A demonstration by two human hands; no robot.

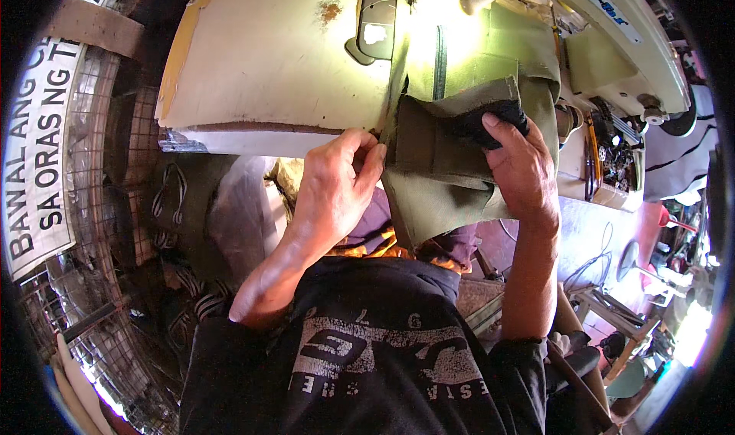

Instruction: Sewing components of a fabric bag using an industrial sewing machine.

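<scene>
An olive-green piece of cloth [444, 209], with sewn panels and a dark zipper [439, 61], hangs over the front edge of the sewing table [260, 71]. My left hand [341, 179] has its thumb and fingers pinched together at the cloth's left edge. With my right hand [524, 171] I grip a folded upper part of the same cloth, the thumb pressing on its black lining [498, 125]. Just beyond the cloth, a bright lamp glare washes out the stitching area. The fingertips of my left hand partly hide what they pinch.
The sewing machine's pale arm [635, 60] spans the upper right. Left of the cloth is a metal plate [377, 22] set in the tabletop. A tray of small metal parts [616, 156] lies at the right. Wire mesh [122, 167] and a printed sign [46, 152] line the left.
</scene>
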